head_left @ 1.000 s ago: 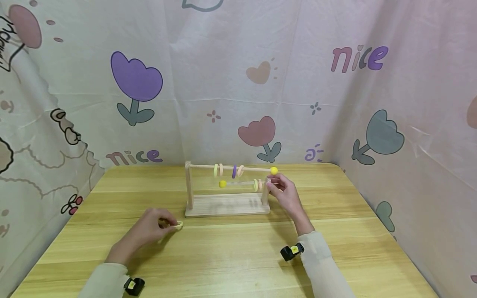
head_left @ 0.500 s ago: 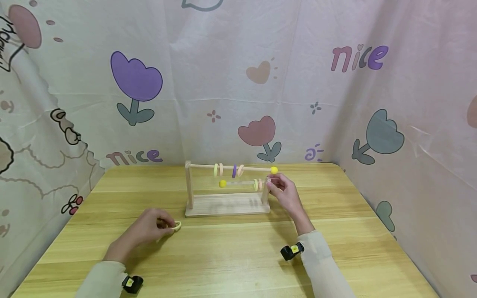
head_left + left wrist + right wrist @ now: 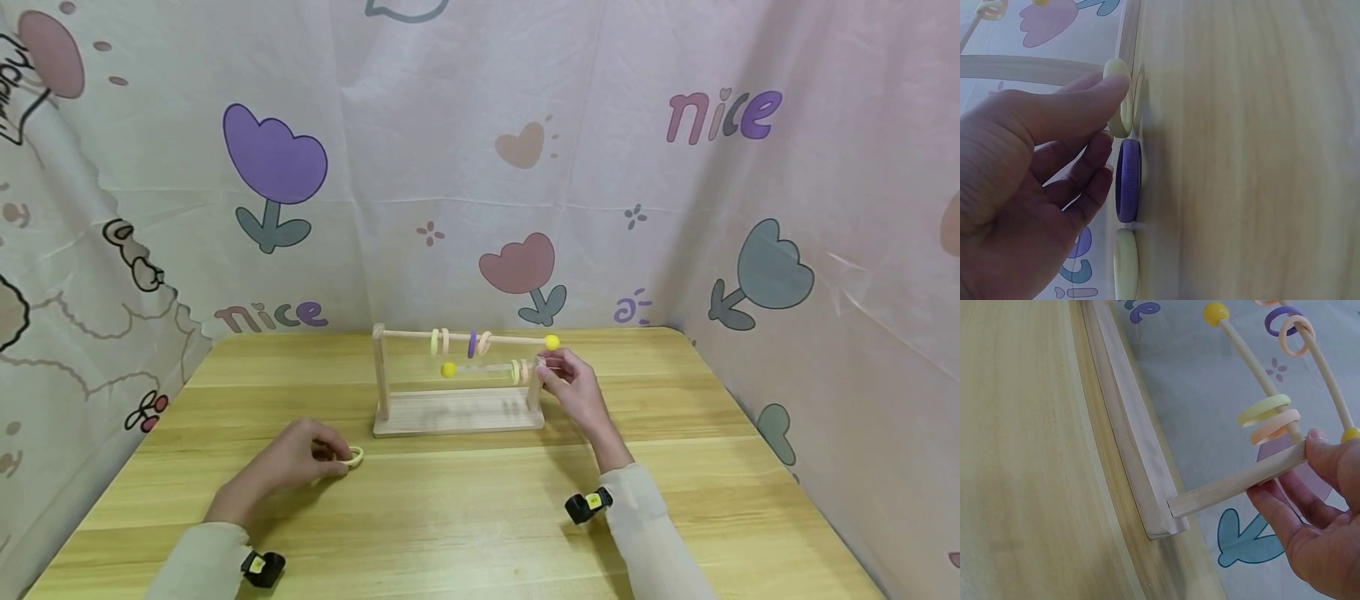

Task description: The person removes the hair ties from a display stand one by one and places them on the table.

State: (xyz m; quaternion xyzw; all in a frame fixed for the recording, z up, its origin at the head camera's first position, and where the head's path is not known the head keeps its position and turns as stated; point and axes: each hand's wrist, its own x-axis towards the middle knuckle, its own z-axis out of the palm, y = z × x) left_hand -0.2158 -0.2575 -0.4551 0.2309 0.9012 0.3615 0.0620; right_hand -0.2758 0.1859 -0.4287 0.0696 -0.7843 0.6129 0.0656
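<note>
My left hand pinches a pale yellow ring at the table surface, left of the wooden stand. In the left wrist view, the thumb presses on this ring's side. A purple ring and another pale yellow ring stand below it in that view; the hand hides them from the head view. My right hand holds the top of the short post of the wooden stand, thumb on one side and fingers on the other.
The stand's upper rod carries several coloured rings and ends in a yellow ball. Its lower rod bears a yellow-green and a peach ring. Behind the wooden table hangs a printed curtain.
My left hand has shifted slightly left and toward me, with the pale yellow ring between its fingers. The right hand and the stand have stayed in place.
</note>
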